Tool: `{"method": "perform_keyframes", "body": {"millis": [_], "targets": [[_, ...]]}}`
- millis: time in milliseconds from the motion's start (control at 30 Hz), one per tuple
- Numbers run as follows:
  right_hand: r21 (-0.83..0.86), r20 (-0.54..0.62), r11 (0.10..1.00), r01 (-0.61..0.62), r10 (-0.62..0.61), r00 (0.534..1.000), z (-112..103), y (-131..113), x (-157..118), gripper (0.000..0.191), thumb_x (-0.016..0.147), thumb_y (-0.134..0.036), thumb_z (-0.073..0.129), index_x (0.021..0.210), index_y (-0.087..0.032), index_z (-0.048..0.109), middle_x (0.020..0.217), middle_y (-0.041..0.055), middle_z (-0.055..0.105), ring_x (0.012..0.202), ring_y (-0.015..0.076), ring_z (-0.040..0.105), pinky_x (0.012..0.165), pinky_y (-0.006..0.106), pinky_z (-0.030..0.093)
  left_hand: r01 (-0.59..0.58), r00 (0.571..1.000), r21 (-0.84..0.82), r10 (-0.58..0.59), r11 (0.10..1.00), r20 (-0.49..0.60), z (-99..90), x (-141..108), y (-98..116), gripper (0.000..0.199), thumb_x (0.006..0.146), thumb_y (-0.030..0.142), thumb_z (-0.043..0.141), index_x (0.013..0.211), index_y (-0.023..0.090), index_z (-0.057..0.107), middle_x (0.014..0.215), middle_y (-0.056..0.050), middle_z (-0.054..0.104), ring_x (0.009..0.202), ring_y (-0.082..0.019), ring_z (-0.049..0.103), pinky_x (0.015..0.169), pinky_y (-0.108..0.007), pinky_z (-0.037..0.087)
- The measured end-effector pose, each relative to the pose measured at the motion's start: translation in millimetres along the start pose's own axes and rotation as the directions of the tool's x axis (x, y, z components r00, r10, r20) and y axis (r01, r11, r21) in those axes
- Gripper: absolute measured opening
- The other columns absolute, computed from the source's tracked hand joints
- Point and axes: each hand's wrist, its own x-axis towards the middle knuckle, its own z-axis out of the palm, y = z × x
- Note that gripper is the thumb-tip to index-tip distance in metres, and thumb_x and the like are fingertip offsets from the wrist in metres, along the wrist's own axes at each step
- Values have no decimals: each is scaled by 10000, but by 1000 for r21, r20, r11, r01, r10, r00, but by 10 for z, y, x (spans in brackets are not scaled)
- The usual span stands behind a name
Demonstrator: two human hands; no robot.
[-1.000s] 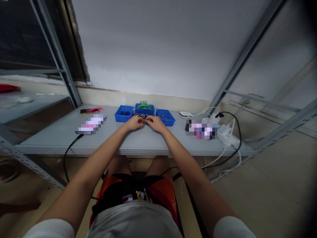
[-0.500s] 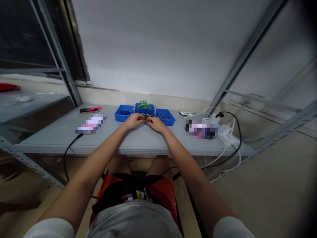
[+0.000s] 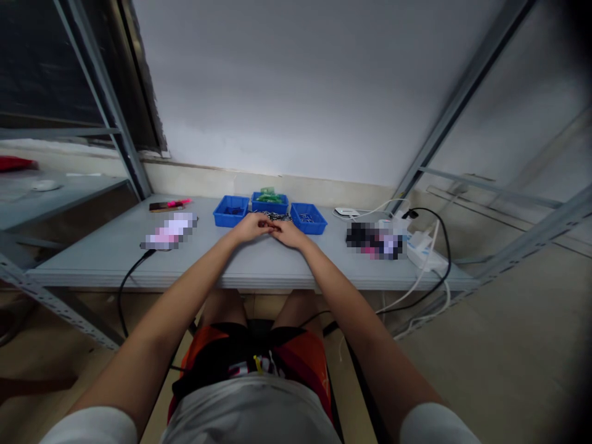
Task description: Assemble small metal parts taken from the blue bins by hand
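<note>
My left hand (image 3: 251, 227) and my right hand (image 3: 289, 234) meet fingertip to fingertip above the grey tabletop. The fingers of both are closed in a pinch, and whatever lies between them is too small to make out. Just behind the fingers lies a pile of small dark and silvery metal parts (image 3: 279, 216), partly covered by the hands. Around it stand three blue trays: the left tray (image 3: 224, 219) has dark pieces in it, the back tray (image 3: 256, 205) holds green plastic packets (image 3: 269, 196), and the right tray (image 3: 316, 229) contains small silvery pieces.
On the left lies a phone (image 3: 169, 232) with a black cable, and behind it a dark item with a pink pen (image 3: 178, 203). A second blurred device (image 3: 374, 240) lies to the right, beside a white power strip (image 3: 426, 254) with cables. Metal shelf posts (image 3: 456, 117) flank the table.
My fingertips have drawn closer together, and the dark metal piece seen between them before is now hidden. The trays have stayed in place.
</note>
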Motion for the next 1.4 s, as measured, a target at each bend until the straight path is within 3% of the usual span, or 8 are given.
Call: {"method": "perform_keyframes", "body": {"millis": [100,233,400,567,767,1033,1400], "targets": [[13,7,1000,0,0,1000,8,-2,5,216,838,-218,509,979,-140,653,819,42,650,712,136,528,697,240,376,16,1000,-2,-16,1000,15,-5,-4,29,240,771,314,594,875,131,708,761,-44,667,682,-146,553,634,-248,416],[-8,-19,1000,-19,19,1000,-24,7,2,176,823,-218,504,868,-131,651,727,19,620,656,124,506,646,227,358,37,998,27,-35,999,-44,-16,-4,17,263,774,335,577,880,124,693,756,-45,648,676,-147,543,634,-255,411],[63,-120,996,-65,73,990,-78,21,-4,143,805,-222,518,833,-145,636,751,18,639,664,115,534,652,218,377,87,989,51,-80,995,-122,-29,4,-57,232,759,312,549,840,124,658,781,-48,643,682,-147,535,644,-254,410],[87,-199,994,-63,80,977,-91,2,7,154,813,-239,501,833,-148,624,765,20,646,664,115,545,662,226,392,121,993,54,-120,991,-17,-9,-5,-91,191,722,249,536,816,124,646,720,-31,633,651,-141,524,606,-240,390],[98,-179,995,-35,52,982,-79,-5,13,150,815,-254,504,833,-150,611,731,8,630,635,108,530,631,217,383,73,990,37,-77,997,117,15,-19,-64,235,748,278,525,830,114,671,708,-28,641,642,-139,528,615,-238,391],[89,-211,995,-51,69,975,-105,-17,2,134,833,-248,495,834,-159,595,741,9,627,641,110,525,636,219,376,62,996,39,-64,997,66,22,-1,-132,296,800,296,506,948,117,689,821,-52,680,696,-153,553,653,-250,402],[107,-219,993,-59,81,972,-103,-6,10,140,840,-270,495,847,-170,593,759,10,632,660,118,537,657,226,387,64,996,43,-67,997,65,23,-3,-143,288,801,324,521,920,125,691,822,-51,681,707,-156,560,671,-255,408]]}}
